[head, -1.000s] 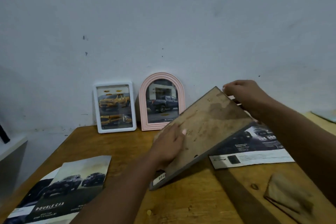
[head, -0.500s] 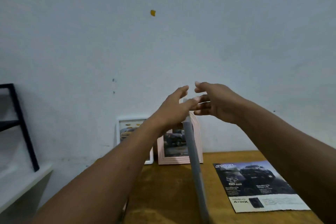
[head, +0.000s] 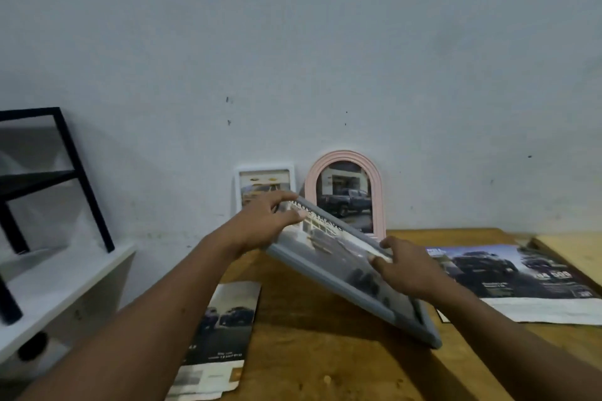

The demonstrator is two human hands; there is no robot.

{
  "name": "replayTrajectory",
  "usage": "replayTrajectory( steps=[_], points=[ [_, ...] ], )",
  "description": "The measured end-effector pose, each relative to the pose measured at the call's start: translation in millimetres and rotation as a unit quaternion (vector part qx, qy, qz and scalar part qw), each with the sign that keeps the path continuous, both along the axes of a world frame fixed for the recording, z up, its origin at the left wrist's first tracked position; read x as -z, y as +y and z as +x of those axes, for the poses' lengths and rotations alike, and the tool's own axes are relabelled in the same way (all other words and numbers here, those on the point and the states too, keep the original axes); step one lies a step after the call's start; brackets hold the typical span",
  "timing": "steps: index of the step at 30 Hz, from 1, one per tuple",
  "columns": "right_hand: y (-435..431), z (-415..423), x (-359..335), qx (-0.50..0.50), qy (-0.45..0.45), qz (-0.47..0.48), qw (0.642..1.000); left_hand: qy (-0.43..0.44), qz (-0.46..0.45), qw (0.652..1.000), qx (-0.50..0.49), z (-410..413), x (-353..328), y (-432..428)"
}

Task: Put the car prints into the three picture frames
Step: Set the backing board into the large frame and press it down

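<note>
between the two hands, above the table (head: 309,355): grey frame (head: 345,270), front side up, steeply tilted, high corner at the left hand (head: 265,221), low corner down past the right wrist, close to the wood; touching or not, cannot tell. gripped at that high corner by the left hand, thumb across the front, fingers hooked over the far edge. pinched further down the far long edge by the right hand (head: 405,272), thumb on the front, fingers curled over the rim. under both thumbs, inside the frame, a framed print (head: 325,234), blurred, with a band of lettering just beside the left thumb.

just beyond the left fingertips, a white frame (head: 264,174), upright against the wall (head: 325,42), lower part hidden by that hand, a yellowish vehicle picture in it. beyond the gap between the hands, a pink arched frame (head: 345,192), also against the wall, dark pickup picture inside, lower left covered by the grey frame.

right of the right hand, flat on the table, a loose print (head: 508,273) of dark vehicles. under the left forearm, nearer the body, a second loose sheet (head: 228,329) with two dark cars. well off to the left of the left arm, a white shelf (head: 65,283) bearing a black rack (head: 32,181).
</note>
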State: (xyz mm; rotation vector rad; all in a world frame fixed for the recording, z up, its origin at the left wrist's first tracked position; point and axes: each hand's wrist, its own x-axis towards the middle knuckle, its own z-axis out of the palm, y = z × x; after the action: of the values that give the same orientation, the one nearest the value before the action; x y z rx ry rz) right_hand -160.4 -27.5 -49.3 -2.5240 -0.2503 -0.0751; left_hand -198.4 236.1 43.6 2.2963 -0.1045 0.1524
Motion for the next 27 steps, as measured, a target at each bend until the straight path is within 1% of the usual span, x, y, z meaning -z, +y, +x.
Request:
replayTrajectory(
  steps=[1,4,6,7,8,11,12,16,20,22,25,27],
  points=[
    [-6.2,-2.5,16.6,0.006,0.007,-0.016,1.000,0.010,-0.022,1.000,-0.004,-3.1,16.9,3.9],
    [-18.6,-16.1,53.7,0.015,0.008,-0.064,0.998,0.039,-0.014,0.999,-0.029,-18.4,71.1,3.7],
    [-22.1,-25.5,69.7,0.025,-0.034,-0.070,0.997,0.047,-0.052,0.996,-0.051,-20.7,114.5,3.0],
    [-22.6,-29.0,75.6,0.026,-0.059,-0.076,0.995,0.056,-0.052,0.995,-0.059,-24.0,132.0,0.3],
    [-22.8,-31.4,79.9,0.024,-0.076,-0.088,0.993,0.056,-0.030,0.996,-0.064,-25.0,148.0,-1.5],
    [-22.8,-33.5,86.2,0.020,-0.104,-0.135,0.985,0.040,0.098,0.994,-0.041,-23.4,174.0,-6.5],
    [-22.7,-34.0,86.8,0.021,-0.110,-0.141,0.984,0.028,0.133,0.990,-0.030,-21.9,176.5,-7.1],
    [-23.3,-36.9,86.0,0.020,-0.122,-0.147,0.981,0.033,0.188,0.981,-0.013,-16.2,182.1,-3.5],
    [-23.5,-37.9,84.8,0.018,-0.107,-0.141,0.984,0.016,0.270,0.963,0.003,-13.8,181.3,-4.6],
    [-24.5,-36.3,82.6,0.014,-0.087,-0.113,0.990,-0.003,0.300,0.954,0.006,-11.4,177.0,-10.4],
    [-29.9,-36.9,71.3,0.010,-0.077,-0.032,0.996,-0.029,0.304,0.951,0.039,-13.9,166.7,-39.8],
    [-40.3,-39.1,63.1,0.016,-0.087,-0.031,0.996,-0.043,0.297,0.951,0.077,-15.6,160.5,-71.7]
  ],
)
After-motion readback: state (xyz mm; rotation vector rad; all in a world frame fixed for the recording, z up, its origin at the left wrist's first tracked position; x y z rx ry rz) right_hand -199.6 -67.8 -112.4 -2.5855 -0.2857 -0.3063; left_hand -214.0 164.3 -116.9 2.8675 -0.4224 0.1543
